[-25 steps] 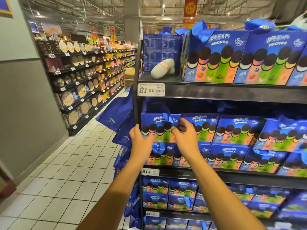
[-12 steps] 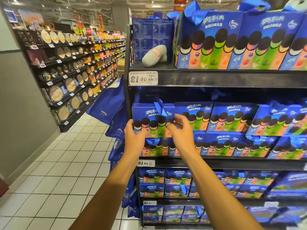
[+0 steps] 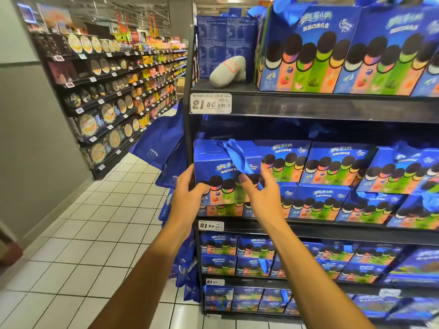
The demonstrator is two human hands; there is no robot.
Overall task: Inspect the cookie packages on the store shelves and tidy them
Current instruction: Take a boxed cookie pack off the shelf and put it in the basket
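Head view: blue cardboard cookie gift box [image 3: 221, 172], top of stack, middle shelf's left end, 12 o'clock. Left hand [image 3: 187, 193] grips left edge; right hand [image 3: 263, 193] pinches front by blue ribbon handle [image 3: 237, 157]. Likely light, stiff, crushable; hold edges.

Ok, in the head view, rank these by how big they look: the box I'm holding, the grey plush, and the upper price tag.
1. Held cookie box; it's nearest the camera, so partly perspective.
2. Grey plush.
3. Upper price tag, close to the plush in apparent size.
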